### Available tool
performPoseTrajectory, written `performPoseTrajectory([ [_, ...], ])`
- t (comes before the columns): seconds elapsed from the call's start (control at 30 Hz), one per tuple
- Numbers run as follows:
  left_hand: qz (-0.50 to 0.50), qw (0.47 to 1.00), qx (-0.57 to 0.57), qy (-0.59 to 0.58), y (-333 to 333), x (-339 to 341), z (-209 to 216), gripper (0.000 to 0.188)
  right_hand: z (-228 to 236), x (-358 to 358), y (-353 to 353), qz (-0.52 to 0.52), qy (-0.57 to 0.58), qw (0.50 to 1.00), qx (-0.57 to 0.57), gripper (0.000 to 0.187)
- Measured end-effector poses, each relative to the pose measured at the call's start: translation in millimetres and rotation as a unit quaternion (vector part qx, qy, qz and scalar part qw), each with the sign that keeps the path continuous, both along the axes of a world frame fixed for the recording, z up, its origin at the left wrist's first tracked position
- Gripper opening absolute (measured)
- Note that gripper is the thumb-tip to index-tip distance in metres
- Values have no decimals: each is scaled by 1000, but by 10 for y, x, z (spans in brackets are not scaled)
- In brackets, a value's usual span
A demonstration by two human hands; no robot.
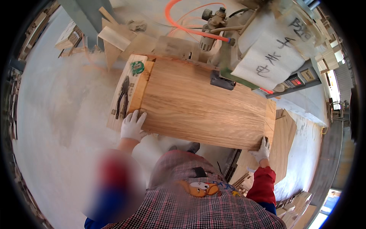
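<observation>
A wide brown wooden board (198, 103) lies across a pale work surface beneath a machine. My left hand (132, 126), in a white glove, holds the board's near left corner, with its fingers spread over the top and its thumb by the front edge. At the near right corner, my right hand (262, 150), gloved too, grips the board with its fingertips on top; part of it is hidden below the edge. Dark-handled pliers (122, 97) and a green tape measure (137, 67) rest on the light plank (116, 121) beside the board's left end.
A machine head with a black block (222, 80) stands over the board's far edge, and a control panel (297, 81) juts out at the right. An orange air hose (183, 29) loops behind. Wood panels (285, 141) lean at the right; offcuts (116, 37) lie far left.
</observation>
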State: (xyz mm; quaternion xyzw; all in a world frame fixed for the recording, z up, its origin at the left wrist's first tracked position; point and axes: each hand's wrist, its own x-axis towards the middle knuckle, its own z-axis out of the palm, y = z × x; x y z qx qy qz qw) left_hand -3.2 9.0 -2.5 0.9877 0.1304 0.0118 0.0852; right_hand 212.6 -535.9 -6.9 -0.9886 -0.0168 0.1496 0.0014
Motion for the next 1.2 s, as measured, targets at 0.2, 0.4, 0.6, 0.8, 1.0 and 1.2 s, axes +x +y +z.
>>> performPoseTrajectory([
  [0.2, 18, 998, -37, 46, -26, 107, 147, 83, -103, -42, -138, 7, 6, 998, 59, 120],
  [0.4, 16, 998, -41, 36, 19, 29, 101, 84, -136, -10, -159, 20, 17, 997, 75, 122],
  [0.6, 19, 998, -55, 15, 100, -11, 44, 81, -164, -32, -110, 10, 21, 995, 93, 121],
  [0.8, 11, 997, -78, 24, 111, -3, 72, 86, -83, -45, -20, -5, 40, 996, 85, 120],
  [1.0, 19, 996, -80, 22, 127, -17, 45, 86, -126, -42, -51, 8, 36, 993, 111, 121],
  [1.2, 10, 997, -72, 29, 139, -9, 43, 86, -127, -50, -47, 4, 38, 993, 110, 121],
])
